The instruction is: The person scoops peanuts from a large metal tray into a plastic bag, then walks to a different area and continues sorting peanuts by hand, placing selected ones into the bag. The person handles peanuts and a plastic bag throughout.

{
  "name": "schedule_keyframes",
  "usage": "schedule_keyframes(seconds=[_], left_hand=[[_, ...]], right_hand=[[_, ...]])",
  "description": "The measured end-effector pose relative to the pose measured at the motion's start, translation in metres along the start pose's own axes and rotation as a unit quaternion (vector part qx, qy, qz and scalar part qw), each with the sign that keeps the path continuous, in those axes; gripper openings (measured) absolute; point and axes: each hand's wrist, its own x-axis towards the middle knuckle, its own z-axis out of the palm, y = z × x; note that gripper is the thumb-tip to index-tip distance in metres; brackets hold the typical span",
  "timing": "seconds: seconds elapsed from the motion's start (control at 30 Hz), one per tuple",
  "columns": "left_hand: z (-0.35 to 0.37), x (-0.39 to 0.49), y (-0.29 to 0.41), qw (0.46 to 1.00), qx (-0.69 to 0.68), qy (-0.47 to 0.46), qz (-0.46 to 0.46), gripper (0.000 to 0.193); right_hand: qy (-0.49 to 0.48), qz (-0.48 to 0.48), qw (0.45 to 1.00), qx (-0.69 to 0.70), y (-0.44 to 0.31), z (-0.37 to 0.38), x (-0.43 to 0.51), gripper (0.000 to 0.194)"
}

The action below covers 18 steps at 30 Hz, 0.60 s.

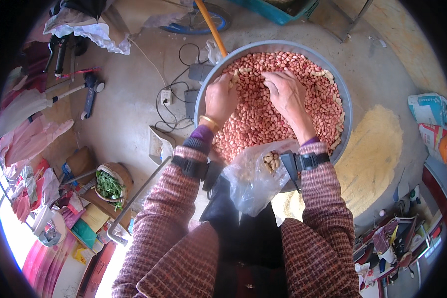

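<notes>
A large round grey tub (347, 111) holds many shelled pink peanuts (260, 119). Over its left part is my left hand (221, 97), fingers curled, with what looks like a pale peanut pod by the fingertips. My right hand (286, 89) reaches over the middle of the tub, fingers bent just above the peanuts; whether it holds anything cannot be told. Unshelled peanut pods (325, 74) lie along the right inner edge, and a few more near my left fingertips. A clear plastic bag (246, 182) with some pods inside hangs over the tub's near rim, between my forearms.
Black cables and a white power socket (166, 97) lie left of the tub, near a dustpan (160, 145). A wooden handle (210, 26) leans at the far rim. Yellowish grain or powder (376, 156) is spread on the floor at right. A basket of greens (110, 184) stands left.
</notes>
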Motion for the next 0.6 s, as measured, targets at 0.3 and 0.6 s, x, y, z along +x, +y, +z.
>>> schedule_keyframes(seconds=[0.3, 0.6], left_hand=[[0.043, 0.026, -0.021, 0.996, 0.081, 0.031, -0.001, 0.014], [0.035, 0.031, -0.023, 0.997, 0.047, -0.043, -0.044, 0.032]], right_hand=[[-0.071, 0.01, 0.995, -0.073, 0.002, 0.059, 0.039, 0.03], [-0.052, 0.113, 0.987, 0.1, -0.007, 0.024, 0.017, 0.008]])
